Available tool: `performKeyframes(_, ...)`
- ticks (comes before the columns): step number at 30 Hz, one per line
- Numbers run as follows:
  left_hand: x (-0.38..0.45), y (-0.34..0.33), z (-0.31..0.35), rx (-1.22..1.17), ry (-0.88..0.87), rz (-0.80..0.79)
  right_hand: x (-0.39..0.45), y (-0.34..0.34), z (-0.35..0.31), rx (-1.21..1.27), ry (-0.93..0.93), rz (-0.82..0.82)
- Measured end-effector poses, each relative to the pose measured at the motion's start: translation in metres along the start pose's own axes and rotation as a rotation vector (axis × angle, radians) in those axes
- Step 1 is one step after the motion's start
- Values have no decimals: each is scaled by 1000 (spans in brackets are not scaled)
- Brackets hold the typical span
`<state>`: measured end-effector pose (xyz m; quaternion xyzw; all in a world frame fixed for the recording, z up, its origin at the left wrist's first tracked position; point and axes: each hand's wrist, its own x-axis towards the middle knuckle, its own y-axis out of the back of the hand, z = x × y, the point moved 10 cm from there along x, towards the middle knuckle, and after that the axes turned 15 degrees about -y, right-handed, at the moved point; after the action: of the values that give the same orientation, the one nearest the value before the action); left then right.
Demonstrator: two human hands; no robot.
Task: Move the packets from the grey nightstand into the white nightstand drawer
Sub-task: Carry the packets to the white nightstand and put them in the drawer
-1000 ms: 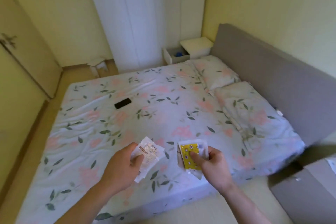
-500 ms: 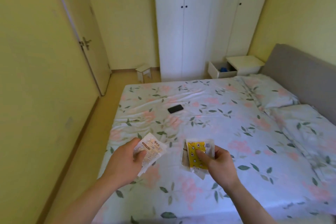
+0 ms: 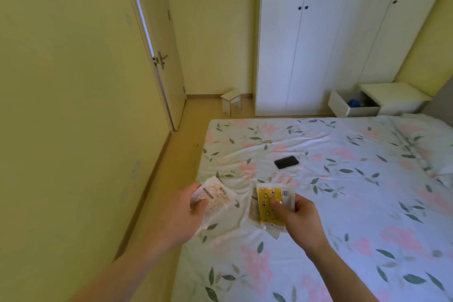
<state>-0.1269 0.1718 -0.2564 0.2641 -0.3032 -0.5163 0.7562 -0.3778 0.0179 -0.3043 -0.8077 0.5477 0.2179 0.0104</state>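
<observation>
Left hand grips a clear packet; right hand pinches a yellow packet; open drawer at two o'clock.

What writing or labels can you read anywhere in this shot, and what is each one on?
None can be read.
Clear packet in the left hand: red and brown print, too blurred to read.
Yellow packet in the right hand: star pattern and a small side label, too small to read.
Phone on the bed: dark screen, no text.

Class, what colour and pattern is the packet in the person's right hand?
Yellow with small white flower-like shapes, on the packet in the right hand; head view.
</observation>
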Motion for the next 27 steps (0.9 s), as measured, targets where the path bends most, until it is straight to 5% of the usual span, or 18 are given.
performKeyframes(8, 71, 87, -110, 34, 18, 36, 71, -129, -61, -47, 19, -41)
performKeyframes(21, 240, 154, -269, 33, -187, -225, 136, -227, -116, 86, -56, 396)
performKeyframes(27, 297, 197, -296, -9, -310, -250, 149, -282, -154, 88, -79, 474)
